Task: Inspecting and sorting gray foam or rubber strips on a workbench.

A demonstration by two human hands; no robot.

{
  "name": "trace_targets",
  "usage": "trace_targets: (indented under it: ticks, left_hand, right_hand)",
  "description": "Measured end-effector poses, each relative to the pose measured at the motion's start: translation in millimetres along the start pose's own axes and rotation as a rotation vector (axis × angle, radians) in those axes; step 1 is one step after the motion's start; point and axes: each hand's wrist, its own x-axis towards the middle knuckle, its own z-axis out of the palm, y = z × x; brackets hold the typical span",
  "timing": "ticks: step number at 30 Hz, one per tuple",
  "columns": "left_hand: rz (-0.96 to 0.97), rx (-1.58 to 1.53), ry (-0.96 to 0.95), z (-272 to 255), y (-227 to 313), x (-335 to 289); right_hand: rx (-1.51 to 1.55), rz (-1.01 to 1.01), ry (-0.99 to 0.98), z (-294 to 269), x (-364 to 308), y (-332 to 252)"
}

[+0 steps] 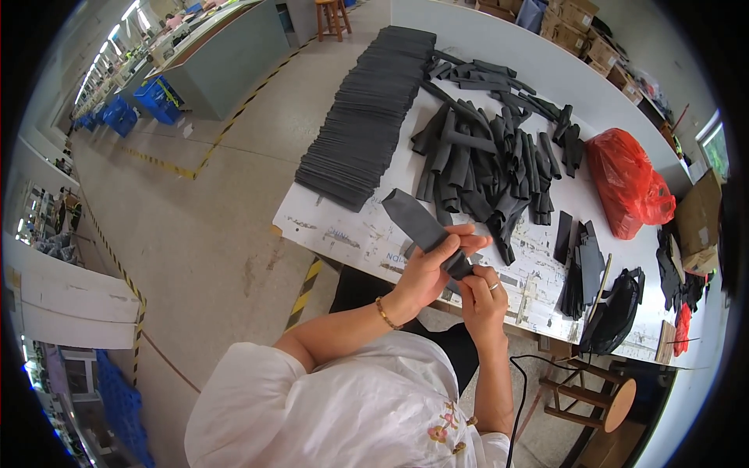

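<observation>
Between my two hands is a dark grey strip of flat, sleeve-like material, held slantwise above the table's near edge. My left hand grips it around the middle, thumb on top. At its lower end the fingers of my right hand pinch it; a ring shows on that hand. Beyond them lies a loose heap of similar dark strips, many curled into tubes. To its left runs a long, neat row of flat dark pieces, stacked closely overlapping.
On the white table sit a red plastic bag, a bundle of dark flat pieces and a black bag. A wooden stool stands at the lower right, beside a black cable. A low white wall borders the table's far side.
</observation>
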Motion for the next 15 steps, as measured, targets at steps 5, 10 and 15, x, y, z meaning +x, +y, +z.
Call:
trace_targets:
  ticks: [5, 10, 15]
  left_hand:
    - [0.001, 0.027, 0.009, -1.1, 0.1, 0.1]
    - [-0.018, 0.027, 0.016, -1.9, 0.1, -0.1]
    - [-0.063, 0.038, -0.014, -7.6, -0.6, 5.8]
  right_hand:
    - [-0.002, 0.001, -0.019, 2.1, 0.6, 2.2]
    - [-0.003, -0.009, -0.018, 5.5, 1.8, 6.4]
    - [-0.019, 0.027, -0.011, 6.2, -1.7, 6.3]
